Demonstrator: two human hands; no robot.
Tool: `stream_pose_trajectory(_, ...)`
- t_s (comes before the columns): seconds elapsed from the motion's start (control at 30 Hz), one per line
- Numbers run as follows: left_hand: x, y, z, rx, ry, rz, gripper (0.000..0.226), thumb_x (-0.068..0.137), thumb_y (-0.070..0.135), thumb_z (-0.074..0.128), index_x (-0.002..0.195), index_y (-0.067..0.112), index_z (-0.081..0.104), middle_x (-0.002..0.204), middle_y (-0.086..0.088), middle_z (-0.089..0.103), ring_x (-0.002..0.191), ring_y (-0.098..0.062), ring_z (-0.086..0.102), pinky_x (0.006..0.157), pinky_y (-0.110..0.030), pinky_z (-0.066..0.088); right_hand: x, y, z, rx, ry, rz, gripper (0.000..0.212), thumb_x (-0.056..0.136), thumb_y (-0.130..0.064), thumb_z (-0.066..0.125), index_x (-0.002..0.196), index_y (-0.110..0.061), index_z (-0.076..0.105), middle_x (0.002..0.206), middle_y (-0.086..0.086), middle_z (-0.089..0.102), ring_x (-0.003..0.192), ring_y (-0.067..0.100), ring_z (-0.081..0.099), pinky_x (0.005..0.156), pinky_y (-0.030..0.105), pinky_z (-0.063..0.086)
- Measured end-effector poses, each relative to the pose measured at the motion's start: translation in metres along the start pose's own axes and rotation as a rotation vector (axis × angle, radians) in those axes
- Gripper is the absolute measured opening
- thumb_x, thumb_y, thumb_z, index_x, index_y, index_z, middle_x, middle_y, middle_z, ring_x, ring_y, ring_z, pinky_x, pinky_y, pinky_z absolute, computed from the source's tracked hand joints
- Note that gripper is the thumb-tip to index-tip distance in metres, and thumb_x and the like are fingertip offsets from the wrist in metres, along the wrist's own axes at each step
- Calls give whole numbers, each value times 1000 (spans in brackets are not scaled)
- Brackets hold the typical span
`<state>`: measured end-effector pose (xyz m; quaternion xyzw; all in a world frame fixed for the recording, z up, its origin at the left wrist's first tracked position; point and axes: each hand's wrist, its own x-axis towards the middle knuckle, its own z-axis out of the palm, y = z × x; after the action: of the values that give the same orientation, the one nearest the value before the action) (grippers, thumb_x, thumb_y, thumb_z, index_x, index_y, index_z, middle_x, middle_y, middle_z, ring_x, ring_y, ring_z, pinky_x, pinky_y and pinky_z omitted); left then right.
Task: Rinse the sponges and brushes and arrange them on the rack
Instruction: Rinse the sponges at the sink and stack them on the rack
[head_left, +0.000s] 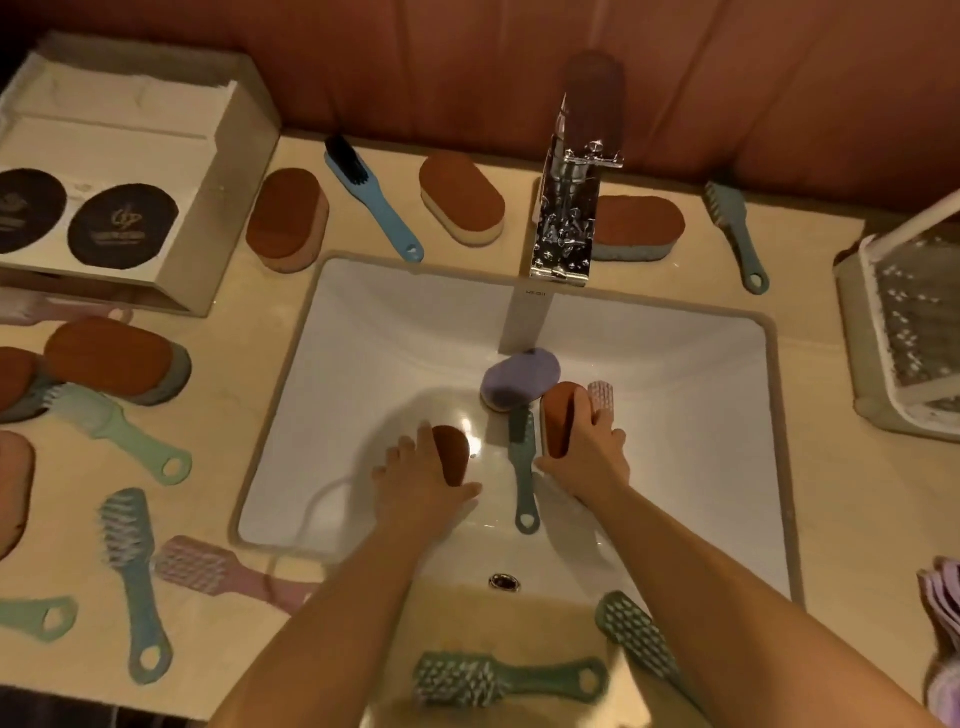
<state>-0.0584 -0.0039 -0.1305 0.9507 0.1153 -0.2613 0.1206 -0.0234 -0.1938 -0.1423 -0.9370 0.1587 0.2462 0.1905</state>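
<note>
Left hand (421, 475) grips a brown sponge (451, 457) low in the sink (363, 332); right hand (589, 452) clasps a second brown sponge (557, 421) at sink centre, a pink brush (601, 396) against its fingers; held too or not, cannot tell.

Risk: a wet double grip may let one item slip; the rack (904, 332) stands well right of the sink, so a carry could drip across the counter.

Sink also holds a purple sponge (519, 379) under the faucet (563, 218) and a teal brush (522, 467) between the hands; no sponge or brush made out on the rack.

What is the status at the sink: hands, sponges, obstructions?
Left hand grips brown sponge. Right hand grips second brown sponge and pink brush. Teal brush lies in basin between them.
</note>
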Motion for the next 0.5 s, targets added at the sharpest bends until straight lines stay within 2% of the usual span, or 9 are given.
stream_pose_trajectory(0.13,2,2,3,95,66,-32,101,75,60,62,146,10,11,134,-12,46,120,-30,46,99,-42,37,3,-4,8,-31,121,5,84,79,-38,71,142,-18,20,132,12,43,112,29,50,87,38,50)
stream_pose_trajectory(0.2,3,5,4,90,40,-44,97,77,55,63,146,10,11,133,-11,47,118,-29,49,97,-41,39,4,-7,9,-21,114,13,83,81,-31,70,143,-18,17,130,14,43,111,30,49,86,40,50)
stream_pose_trajectory(0.37,10,3,2,-63,1,-60,73,79,40,67,131,4,31,124,-11,48,109,-28,52,86,-32,45,10,-11,7,69,43,50,95,78,-24,74,147,-21,8,133,15,37,116,32,44,88,44,49)
stream_pose_trajectory(0.5,14,-1,-4,-230,-35,-104,72,78,41,68,129,2,35,124,-14,47,111,-31,52,88,-35,46,6,-4,-7,296,29,146,100,74,-21,75,147,-25,7,130,15,36,116,34,43,91,43,47)
